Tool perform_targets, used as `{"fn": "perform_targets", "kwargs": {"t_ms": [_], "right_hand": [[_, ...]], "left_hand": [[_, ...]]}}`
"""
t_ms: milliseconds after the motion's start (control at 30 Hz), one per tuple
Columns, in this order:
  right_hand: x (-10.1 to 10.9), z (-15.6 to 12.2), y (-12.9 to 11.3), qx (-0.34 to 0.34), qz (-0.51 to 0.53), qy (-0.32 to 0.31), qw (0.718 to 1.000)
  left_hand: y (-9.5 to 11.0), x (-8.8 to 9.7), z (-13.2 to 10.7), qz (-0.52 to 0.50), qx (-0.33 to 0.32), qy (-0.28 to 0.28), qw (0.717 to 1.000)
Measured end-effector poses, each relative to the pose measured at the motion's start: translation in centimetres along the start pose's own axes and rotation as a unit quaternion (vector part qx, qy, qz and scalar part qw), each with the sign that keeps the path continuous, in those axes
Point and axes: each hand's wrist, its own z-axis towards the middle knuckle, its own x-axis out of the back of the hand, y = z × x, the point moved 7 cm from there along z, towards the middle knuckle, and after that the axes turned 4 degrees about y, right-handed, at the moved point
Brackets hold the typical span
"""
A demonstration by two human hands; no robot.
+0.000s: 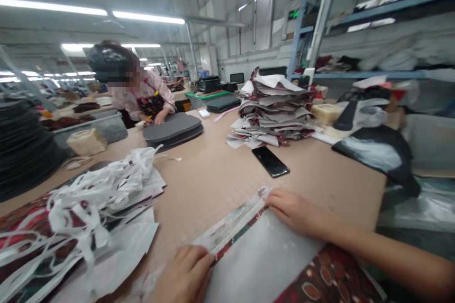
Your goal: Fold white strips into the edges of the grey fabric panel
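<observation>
A fabric piece lies at the table's near edge, its pale grey backing up and its dark red patterned face showing at the lower right. Along its far edge runs a folded strip with a narrow patterned band. My left hand grips this edge at its near left end, fingers curled. At the other end of the same edge, my right hand pinches the fabric with fingers together. Between the two hands the edge is stretched straight.
Tangled white strips lie on patterned pieces at left. A black phone rests beyond my right hand, before a tall fabric stack. Across the table, a person works at dark grey oval panels. Dark stacked pieces rise far left.
</observation>
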Motion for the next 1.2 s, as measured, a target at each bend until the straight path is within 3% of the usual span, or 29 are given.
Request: {"fn": "perform_targets", "kwargs": {"t_ms": [167,333,533,833,1200], "right_hand": [[0.1,-0.5,3.7,-0.089,0.047,0.092,0.991],[-0.1,-1.2,3.9,-0.103,0.066,0.144,0.982],[-0.1,-1.0,3.9,-0.109,0.081,0.137,0.981],[0.1,0.7,4.6,-0.171,0.069,0.058,0.981],[-1.0,2.4,6.1,-0.205,0.007,-0.021,0.978]], "left_hand": [[3.0,-5.7,9.7,-0.055,0.007,-0.033,0.998],[3.7,-8.6,14.1,-0.017,0.015,-0.059,0.998],[4.3,-9.1,15.1,0.001,0.0,-0.064,0.998],[4.6,-9.1,14.9,0.018,0.0,-0.071,0.997],[4.4,-9.2,14.9,0.001,0.025,-0.076,0.997]]}}
